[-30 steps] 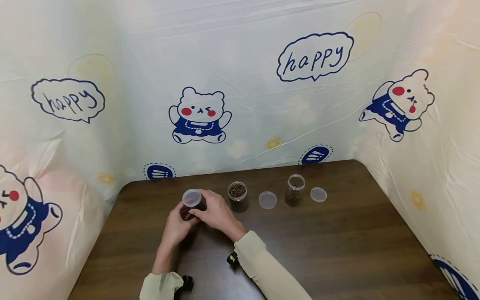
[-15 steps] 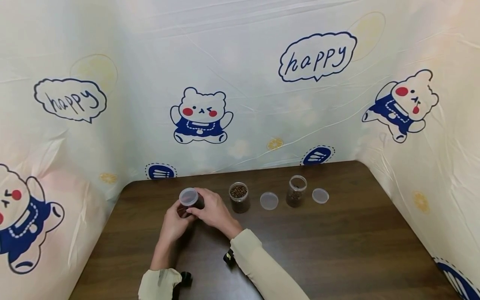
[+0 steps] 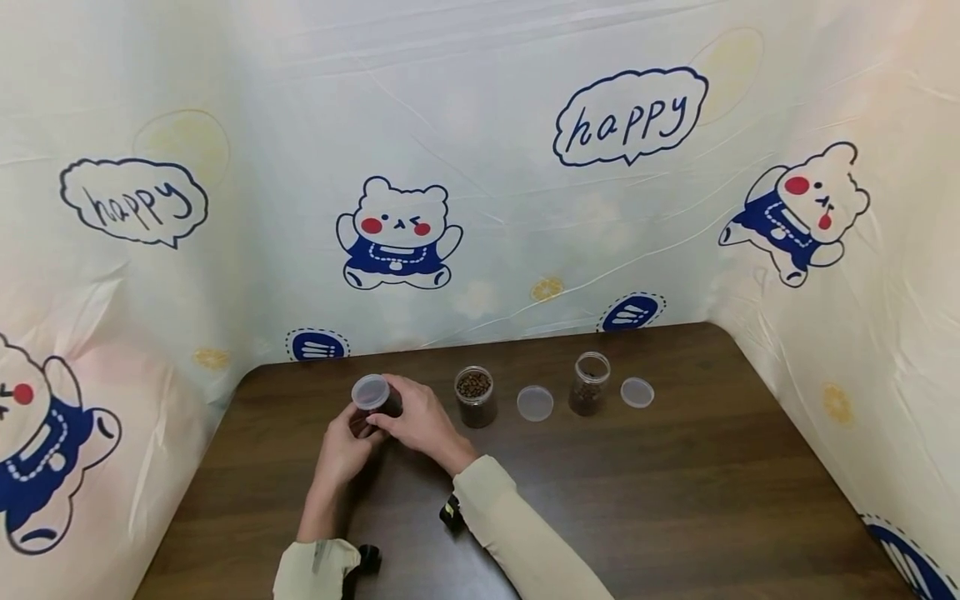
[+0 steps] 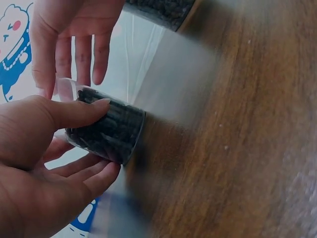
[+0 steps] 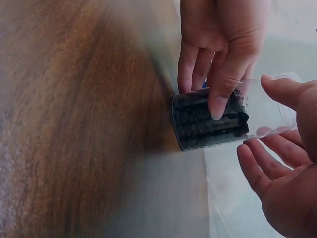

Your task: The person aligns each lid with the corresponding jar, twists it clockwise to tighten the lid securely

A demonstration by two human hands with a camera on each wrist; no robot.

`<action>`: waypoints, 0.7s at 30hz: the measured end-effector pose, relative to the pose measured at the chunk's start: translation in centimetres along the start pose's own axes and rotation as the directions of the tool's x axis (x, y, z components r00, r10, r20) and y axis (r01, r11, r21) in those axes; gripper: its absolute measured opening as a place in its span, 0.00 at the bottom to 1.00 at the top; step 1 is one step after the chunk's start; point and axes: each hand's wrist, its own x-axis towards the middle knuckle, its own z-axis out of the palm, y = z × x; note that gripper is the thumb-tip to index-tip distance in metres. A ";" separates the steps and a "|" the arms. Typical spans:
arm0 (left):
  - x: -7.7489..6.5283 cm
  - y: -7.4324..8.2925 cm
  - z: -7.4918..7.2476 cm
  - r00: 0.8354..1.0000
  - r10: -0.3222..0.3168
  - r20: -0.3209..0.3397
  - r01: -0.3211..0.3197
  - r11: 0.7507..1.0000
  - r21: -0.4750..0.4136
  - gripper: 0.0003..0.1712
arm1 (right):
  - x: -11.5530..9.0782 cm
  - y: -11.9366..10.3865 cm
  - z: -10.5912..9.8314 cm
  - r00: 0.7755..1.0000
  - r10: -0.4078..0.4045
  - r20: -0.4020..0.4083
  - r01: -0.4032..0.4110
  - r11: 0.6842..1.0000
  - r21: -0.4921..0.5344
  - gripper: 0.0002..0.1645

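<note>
A clear jar (image 3: 392, 406) of small dark pieces stands at the left of the table, a translucent lid (image 3: 371, 392) on its top. My left hand (image 3: 343, 452) grips the lower part, its thumb across the dark contents in both wrist views. Higher up, my right hand (image 3: 423, 421) holds the jar near its rim, with thumb (image 5: 280, 91) and fingers on opposite sides. In the left wrist view the jar's base (image 4: 136, 136) is right at the tabletop.
Right of my hands stand two uncovered jars: one nearly full of brown pellets (image 3: 476, 408), the other part-filled (image 3: 587, 396). Two loose round lids (image 3: 535, 403) (image 3: 637, 392) lie by them on the brown table (image 3: 637, 500). A printed curtain (image 3: 495, 192) surrounds the table's back and sides.
Both hands and the lidded jar have shifted a little to the left across the table. The two other jars and the loose lids have stayed in place.
</note>
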 end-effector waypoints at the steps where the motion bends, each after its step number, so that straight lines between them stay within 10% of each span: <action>1: 0.0 0.0 0.0 1.000 0.000 0.001 0.000 1.000 0.002 0.38 | 0.0 0.0 0.1 1.000 0.004 0.002 -0.004 1.000 -0.001 0.39; 21: -0.3 -0.3 0.3 1.000 0.000 0.004 0.000 0.997 -0.077 0.44 | 0.2 0.6 0.0 1.000 -0.004 0.005 0.004 1.000 -0.022 0.39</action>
